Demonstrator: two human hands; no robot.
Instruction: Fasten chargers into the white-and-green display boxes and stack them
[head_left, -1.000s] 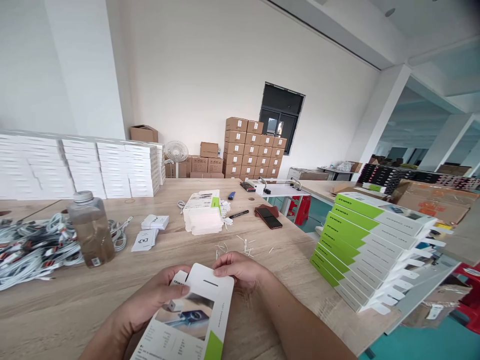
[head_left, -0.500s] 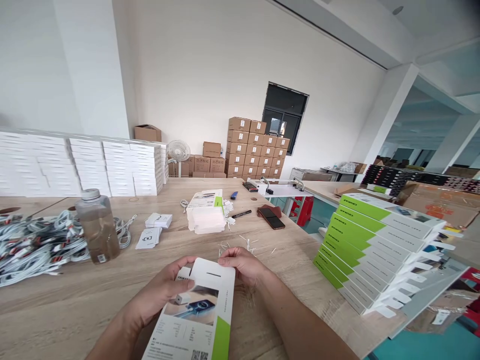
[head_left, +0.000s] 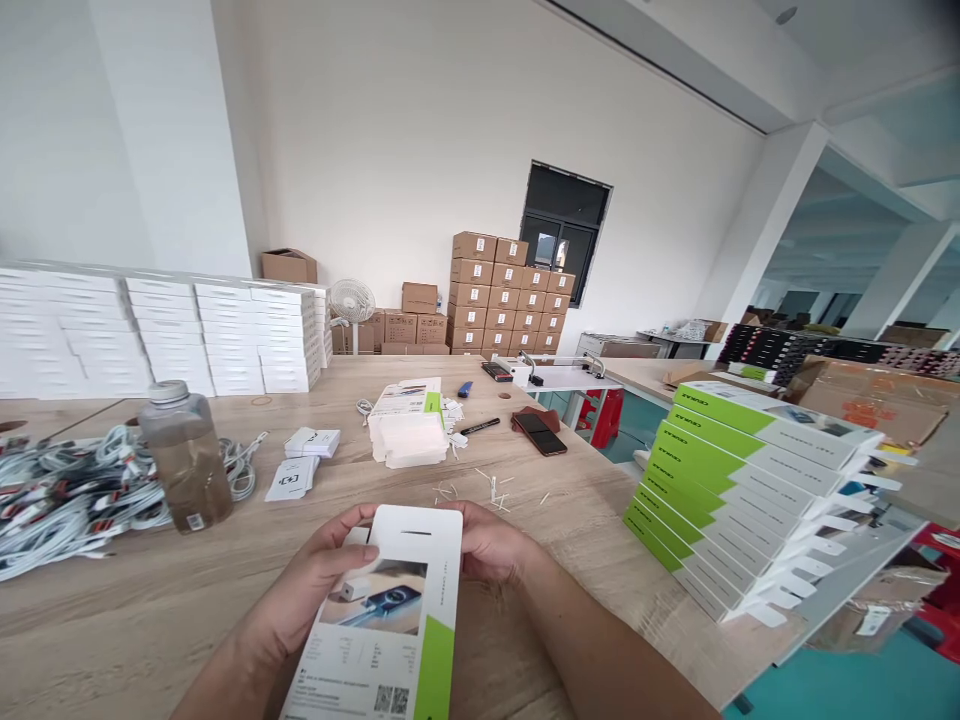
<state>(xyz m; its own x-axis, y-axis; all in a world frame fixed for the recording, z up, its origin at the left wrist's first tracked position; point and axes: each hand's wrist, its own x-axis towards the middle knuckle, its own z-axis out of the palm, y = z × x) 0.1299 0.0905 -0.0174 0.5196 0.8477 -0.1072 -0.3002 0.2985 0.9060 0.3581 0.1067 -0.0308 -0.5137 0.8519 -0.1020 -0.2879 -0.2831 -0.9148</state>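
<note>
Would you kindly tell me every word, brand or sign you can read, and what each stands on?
"FAST CHARGING": held box and stacked boxes, blurred.
"CEUKAZ", spelling uncertain: stacked boxes' green parts.
Black bracket-like symbol, no readable word: white card.
Too small or blurred: all other print, such as on cartons and bottle.

Carton (head_left: 382,625) between my left hand (head_left: 326,560) and my right hand (head_left: 487,541), over the table (head_left: 202,585), bottle (head_left: 187,465) and cable heap (head_left: 71,500) to my left, cards (head_left: 292,478) right of bottle, phone (head_left: 541,434) beyond my hands, carton stack (head_left: 739,500) to my right.
</note>
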